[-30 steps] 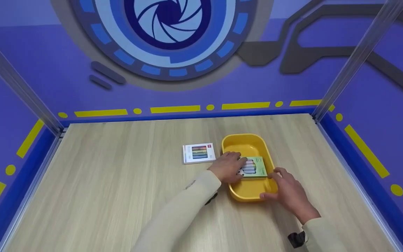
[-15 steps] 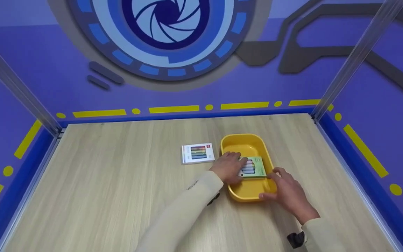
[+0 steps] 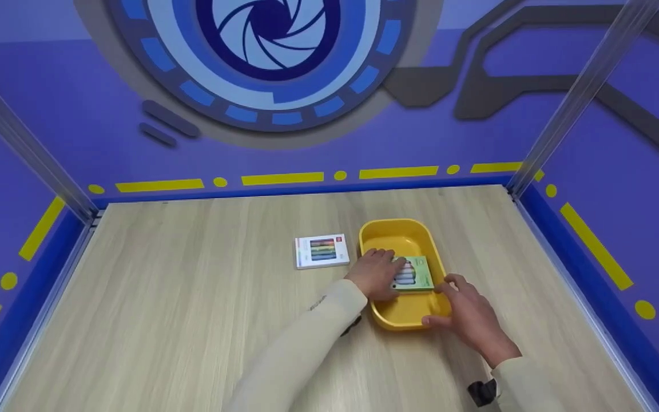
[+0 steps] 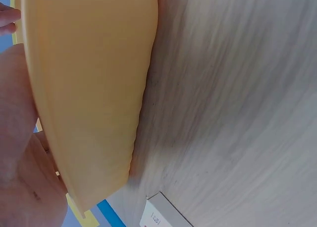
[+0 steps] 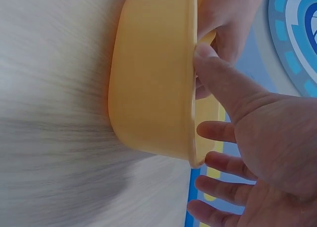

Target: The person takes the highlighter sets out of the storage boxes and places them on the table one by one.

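Observation:
A yellow plastic bin (image 3: 403,315) stands on the wood-look table. In it lies a flat green box (image 3: 421,274) with pale coloured sticks pictured on its face. My left hand (image 3: 372,274) reaches over the bin's left rim and holds the box's left end, thumb at the near edge and fingers toward the far edge. The left wrist view shows mostly the bin's outer wall (image 4: 89,88), which hides the box. At the bin's right side is my right hand (image 3: 472,315); its thumb touches the rim in the right wrist view, and the other fingers (image 5: 223,190) are spread and loosely extended.
A flat white box (image 3: 322,250) with coloured sticks pictured on it lies left of the bin. Blue-purple panels (image 3: 306,157) wall in the table (image 3: 181,297) at the back and both sides, with metal posts at the corners.
The head view has shifted slightly, so everything sits a little further left in it. Hands, bin and boxes otherwise keep the same places.

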`<state>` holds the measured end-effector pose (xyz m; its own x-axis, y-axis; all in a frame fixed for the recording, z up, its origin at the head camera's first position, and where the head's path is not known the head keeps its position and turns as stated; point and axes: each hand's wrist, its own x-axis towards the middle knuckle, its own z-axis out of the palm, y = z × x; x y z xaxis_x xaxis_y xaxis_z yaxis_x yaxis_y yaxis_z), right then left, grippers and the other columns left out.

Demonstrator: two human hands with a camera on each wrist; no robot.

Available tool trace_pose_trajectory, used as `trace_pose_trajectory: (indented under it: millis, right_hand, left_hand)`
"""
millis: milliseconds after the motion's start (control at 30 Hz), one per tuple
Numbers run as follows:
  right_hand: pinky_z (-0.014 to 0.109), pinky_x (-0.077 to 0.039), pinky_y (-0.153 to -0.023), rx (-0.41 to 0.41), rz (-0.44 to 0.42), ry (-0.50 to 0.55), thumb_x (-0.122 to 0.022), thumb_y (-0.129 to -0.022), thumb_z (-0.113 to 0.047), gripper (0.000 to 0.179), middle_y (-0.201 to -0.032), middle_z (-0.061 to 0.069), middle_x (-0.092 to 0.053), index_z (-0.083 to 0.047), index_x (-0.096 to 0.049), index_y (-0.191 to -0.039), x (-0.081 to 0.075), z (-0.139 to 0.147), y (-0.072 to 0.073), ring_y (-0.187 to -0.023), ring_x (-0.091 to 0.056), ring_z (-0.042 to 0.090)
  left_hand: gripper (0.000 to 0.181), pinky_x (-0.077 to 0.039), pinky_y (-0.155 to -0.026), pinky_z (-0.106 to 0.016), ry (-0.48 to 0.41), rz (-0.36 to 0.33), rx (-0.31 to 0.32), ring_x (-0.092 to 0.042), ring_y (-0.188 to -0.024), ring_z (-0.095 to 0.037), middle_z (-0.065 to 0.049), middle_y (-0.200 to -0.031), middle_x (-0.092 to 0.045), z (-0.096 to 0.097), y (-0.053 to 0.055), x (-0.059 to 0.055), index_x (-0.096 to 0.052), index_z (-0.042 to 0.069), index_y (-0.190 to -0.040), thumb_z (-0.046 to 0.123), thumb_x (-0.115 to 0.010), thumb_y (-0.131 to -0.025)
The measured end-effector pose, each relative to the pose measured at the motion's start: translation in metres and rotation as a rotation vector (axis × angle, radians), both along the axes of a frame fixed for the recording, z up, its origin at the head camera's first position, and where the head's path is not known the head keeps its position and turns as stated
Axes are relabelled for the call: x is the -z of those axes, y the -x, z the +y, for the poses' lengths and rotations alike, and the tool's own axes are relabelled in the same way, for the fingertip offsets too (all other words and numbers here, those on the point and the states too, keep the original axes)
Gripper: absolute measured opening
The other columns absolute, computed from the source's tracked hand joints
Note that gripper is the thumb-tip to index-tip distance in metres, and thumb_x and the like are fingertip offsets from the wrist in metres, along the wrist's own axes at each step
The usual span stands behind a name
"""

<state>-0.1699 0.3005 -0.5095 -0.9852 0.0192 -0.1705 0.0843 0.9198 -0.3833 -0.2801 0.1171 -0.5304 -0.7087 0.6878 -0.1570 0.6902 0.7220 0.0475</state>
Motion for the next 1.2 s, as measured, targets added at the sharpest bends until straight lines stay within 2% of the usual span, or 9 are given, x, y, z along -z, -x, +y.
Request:
trace_pose_trajectory:
  millis: [600,867,1200]
  right_hand:
    - [0.062,-0.039,-0.104,0.010,-0.023,0.042,-0.081,-0.072,-0.047,0.070,-0.147,0.017,-0.037,-0.009,-0.059,-0.128,-0.0019,-0.0005,-0.0001,-0.126,-0.044,0.040]
    - [0.060,-0.041,-0.104,0.002,0.000,0.000,-0.081,-0.071,-0.047,0.068,-0.143,0.017,-0.039,-0.008,-0.061,-0.124,-0.0006,-0.0013,-0.0003,-0.124,-0.046,0.038]
    - [0.060,-0.041,-0.104,-0.002,0.012,0.018,-0.082,-0.071,-0.046,0.068,-0.143,0.017,-0.039,-0.008,-0.061,-0.123,-0.0002,-0.0012,-0.0013,-0.123,-0.047,0.038]
  left_hand:
    - [0.069,-0.026,-0.120,-0.035,0.005,-0.034,-0.037,-0.045,-0.132,-0.017,0.001,-0.143,-0.047,0.0062,0.0021,0.0028,-0.036,0.028,-0.145,0.046,-0.067,-0.086]
    - [0.067,-0.033,-0.116,-0.035,0.040,0.028,0.003,-0.052,-0.125,-0.017,0.000,-0.136,-0.052,0.0074,0.0030,0.0040,-0.038,0.027,-0.144,0.047,-0.065,-0.085]
    - [0.067,-0.030,-0.118,-0.037,0.046,0.017,0.001,-0.048,-0.129,-0.018,0.000,-0.140,-0.049,0.0082,0.0007,0.0040,-0.037,0.027,-0.145,0.047,-0.064,-0.087]
